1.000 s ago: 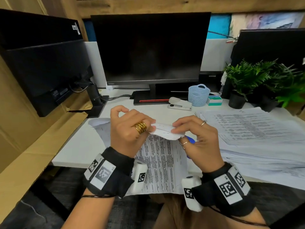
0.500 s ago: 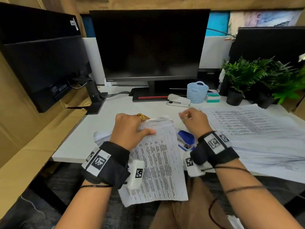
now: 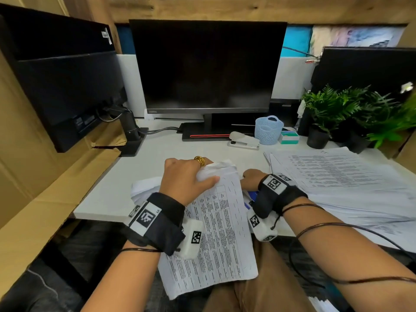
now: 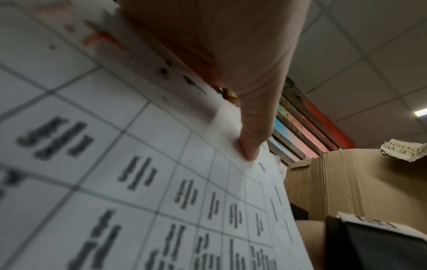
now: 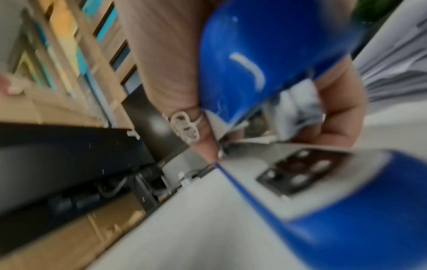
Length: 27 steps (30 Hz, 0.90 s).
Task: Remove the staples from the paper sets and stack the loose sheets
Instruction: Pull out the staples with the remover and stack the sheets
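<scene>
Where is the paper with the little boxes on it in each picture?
Head: the printed paper set lies centre-bottom, hanging off the desk edge, gripped at its top by the left hand.
Left wrist: it fills the left and middle.
Right wrist: I cannot pick it out.
Shared landmark: the left thumb pressing the paper.

A: Paper set (image 3: 216, 233): matt white printed paper, top corner crumpled. Table (image 3: 171, 152): smooth matt white.
B: The blue tool (image 5: 265, 54)?
A: Glossy blue plastic with scuff marks; part of it looks like bare metal, too blurred to be sure.
B: Rest?
A: Basket (image 3: 268, 129): pale blue perforated plastic. Stapler (image 3: 244, 140): smooth grey plastic. Monitor (image 3: 207, 66): matt black screen. Left side: brown creased cardboard (image 3: 45, 199).
</scene>
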### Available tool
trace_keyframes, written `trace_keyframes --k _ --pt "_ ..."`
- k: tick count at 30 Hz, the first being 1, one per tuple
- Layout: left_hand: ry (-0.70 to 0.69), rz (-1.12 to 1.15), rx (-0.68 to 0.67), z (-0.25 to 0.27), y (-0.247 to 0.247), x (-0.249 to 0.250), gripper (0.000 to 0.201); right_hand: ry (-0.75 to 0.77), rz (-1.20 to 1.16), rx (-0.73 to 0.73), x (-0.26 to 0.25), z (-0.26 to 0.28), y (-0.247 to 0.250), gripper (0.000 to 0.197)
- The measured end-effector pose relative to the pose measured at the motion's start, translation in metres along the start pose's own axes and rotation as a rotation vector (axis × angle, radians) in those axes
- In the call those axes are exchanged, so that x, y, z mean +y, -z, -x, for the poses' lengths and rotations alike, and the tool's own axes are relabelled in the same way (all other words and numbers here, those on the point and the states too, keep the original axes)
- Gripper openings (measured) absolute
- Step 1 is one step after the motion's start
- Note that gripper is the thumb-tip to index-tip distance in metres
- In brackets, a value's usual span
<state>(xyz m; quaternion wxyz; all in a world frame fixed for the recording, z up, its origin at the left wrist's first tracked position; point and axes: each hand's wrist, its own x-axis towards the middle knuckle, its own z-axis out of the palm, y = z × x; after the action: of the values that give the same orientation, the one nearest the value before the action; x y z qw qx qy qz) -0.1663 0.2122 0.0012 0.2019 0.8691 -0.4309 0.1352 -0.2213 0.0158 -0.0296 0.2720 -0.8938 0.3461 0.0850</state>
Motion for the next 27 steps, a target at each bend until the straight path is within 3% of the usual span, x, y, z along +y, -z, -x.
trace_keyframes --k 3,7,10,14,19,25,27 --pt "0.007 -0.048 -0.014 0.003 0.002 0.005 0.046 -0.033 -0.612 0.081 0.004 0.004 0.006 0.068" --pt "0.018 -0.088 -0.04 0.004 0.003 0.009 0.045 -0.007 -1.361 0.278 0.001 0.019 0.016 0.045" --pt "0.02 -0.127 -0.026 0.003 0.001 0.014 0.044 0.028 -1.493 0.333 -0.004 0.028 0.014 0.026" --pt "0.041 -0.159 -0.009 0.003 0.001 0.022 0.042 0.04 -1.513 0.336 -0.016 0.041 0.006 0.03" --pt "0.029 -0.202 -0.006 0.004 0.002 0.028 0.04 0.036 -1.612 0.36 -0.026 0.05 0.005 0.018" --pt "-0.041 0.028 -0.075 0.004 0.0 0.029 0.037 0.069 -1.748 0.419 -0.033 0.058 0.001 0.013" --pt "-0.03 0.121 -0.097 0.002 -0.003 0.026 0.044 0.088 -1.756 0.391 -0.034 0.061 -0.001 0.011"
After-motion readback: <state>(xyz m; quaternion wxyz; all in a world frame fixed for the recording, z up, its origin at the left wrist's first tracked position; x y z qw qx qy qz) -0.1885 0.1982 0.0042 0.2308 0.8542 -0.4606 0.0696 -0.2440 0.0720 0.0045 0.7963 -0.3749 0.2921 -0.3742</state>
